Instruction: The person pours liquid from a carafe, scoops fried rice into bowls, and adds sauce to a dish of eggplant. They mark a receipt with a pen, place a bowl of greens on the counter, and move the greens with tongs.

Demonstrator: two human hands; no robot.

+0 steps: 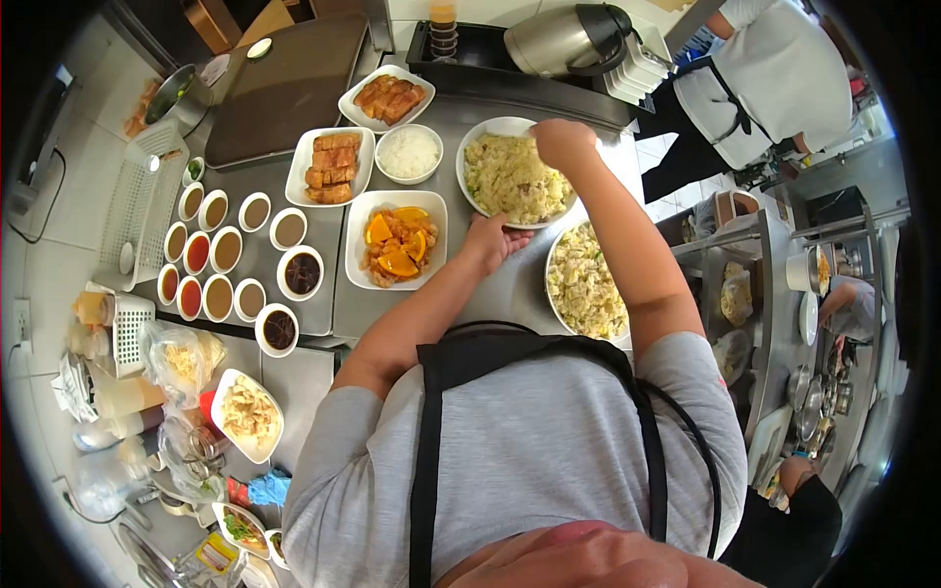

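A round white plate heaped with fried rice sits on the steel counter. At its near edge my left hand grips the rim, thumb on top and fingers along the underside. My right hand is closed over the plate's right side; whatever is in its fingers is hidden. Just nearer to me, beneath my right forearm, lies a second plate of fried rice. To the left are a bowl of white rice and a square dish with orange slices and fried pieces.
Two white dishes of sliced browned meat stand further left, beside several small sauce cups. A steel jug is at the back. Co-workers are on the right, one in a white top. A dish of pale food lies lower left.
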